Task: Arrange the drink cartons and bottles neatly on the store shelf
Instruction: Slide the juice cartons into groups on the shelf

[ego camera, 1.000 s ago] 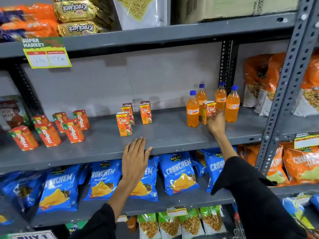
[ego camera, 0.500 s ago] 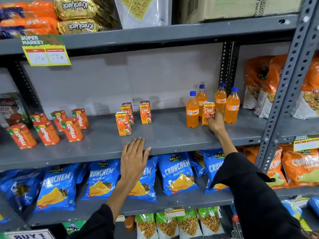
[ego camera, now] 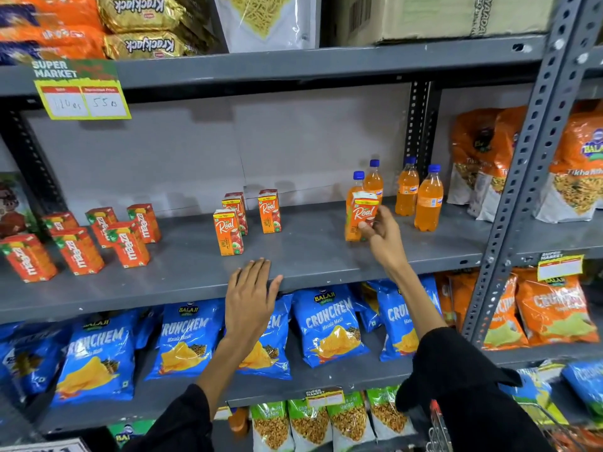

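My right hand [ego camera: 380, 238] grips an orange Real juice carton [ego camera: 363, 213], lifted just in front of the orange soda bottles [ego camera: 429, 199] with blue caps. Three more Real cartons [ego camera: 228, 234] stand near the middle of the grey shelf [ego camera: 310, 256]. Several orange-red Maaza cartons [ego camera: 78, 249] stand in a loose group at the shelf's left. My left hand [ego camera: 251, 293] rests flat on the shelf's front edge, fingers apart, holding nothing.
A slotted steel upright [ego camera: 522, 190] rises at the right. Orange snack bags [ego camera: 489, 164] sit beyond the bottles. Blue Crunchem chip bags [ego camera: 326, 324] fill the shelf below. Biscuit packs [ego camera: 143, 24] and a price tag [ego camera: 81, 93] are overhead.
My right hand has closed on the Real carton among the bottles and pulled it forward and left, off the shelf. My left hand stays on the shelf edge.
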`<state>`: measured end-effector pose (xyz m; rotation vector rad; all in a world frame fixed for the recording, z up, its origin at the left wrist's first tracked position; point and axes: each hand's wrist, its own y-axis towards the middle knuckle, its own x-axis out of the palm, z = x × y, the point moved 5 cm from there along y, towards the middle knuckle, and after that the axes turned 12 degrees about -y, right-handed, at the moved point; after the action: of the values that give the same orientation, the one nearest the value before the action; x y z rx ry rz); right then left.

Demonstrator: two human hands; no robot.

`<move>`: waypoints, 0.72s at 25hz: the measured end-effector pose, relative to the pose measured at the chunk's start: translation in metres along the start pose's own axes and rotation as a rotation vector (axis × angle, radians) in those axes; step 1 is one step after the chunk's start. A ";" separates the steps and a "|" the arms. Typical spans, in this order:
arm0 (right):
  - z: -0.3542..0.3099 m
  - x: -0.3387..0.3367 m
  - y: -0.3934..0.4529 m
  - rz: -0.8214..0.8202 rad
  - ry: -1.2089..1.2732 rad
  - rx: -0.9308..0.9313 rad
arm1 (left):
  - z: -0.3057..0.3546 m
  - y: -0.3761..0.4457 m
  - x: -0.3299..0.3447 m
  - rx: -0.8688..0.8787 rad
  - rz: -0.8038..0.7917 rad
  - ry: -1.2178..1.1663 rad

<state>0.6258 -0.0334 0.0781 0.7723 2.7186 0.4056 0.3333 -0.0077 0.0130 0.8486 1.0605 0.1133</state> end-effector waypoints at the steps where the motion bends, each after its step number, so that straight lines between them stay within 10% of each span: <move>1: -0.007 0.015 -0.004 -0.047 0.014 -0.025 | 0.002 0.000 -0.001 -0.005 0.001 0.001; 18: -0.027 0.178 0.014 -0.296 -0.181 -0.078 | 0.002 0.003 -0.005 -0.014 -0.036 0.007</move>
<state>0.4774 0.0699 0.0729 0.3579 2.5740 0.3528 0.3330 -0.0090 0.0185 0.8168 1.0800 0.0933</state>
